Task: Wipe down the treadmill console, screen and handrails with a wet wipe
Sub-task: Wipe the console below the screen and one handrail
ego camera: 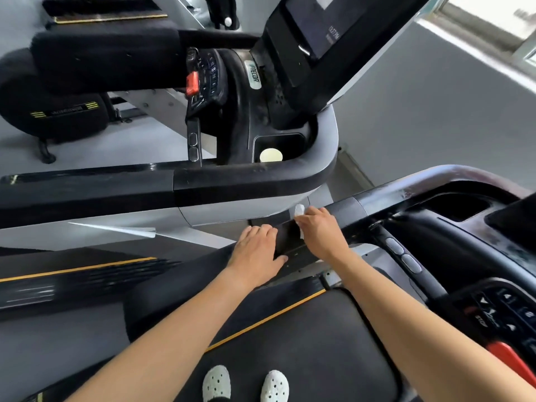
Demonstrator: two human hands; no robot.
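Note:
I stand on a treadmill belt (304, 343). Its black left handrail (290, 245) runs from the lower left up to the console (452, 256) at the right. My left hand (256, 253) grips the rail, fingers over its top and thumb on the near side. Just beyond it, my right hand (320, 230) holds a white wet wipe (299, 211) against the same rail; most of the wipe is hidden under the fingers. The console's keypad and red stop key (507, 361) show at the lower right.
A second treadmill stands to the left, with its own handrail (232, 178), console screen (324, 27), red safety clip (192, 82) and a white cup (271, 155) in its holder. The grey floor (435, 111) lies between the machines. My white spotted shoes (246, 384) stand on the belt.

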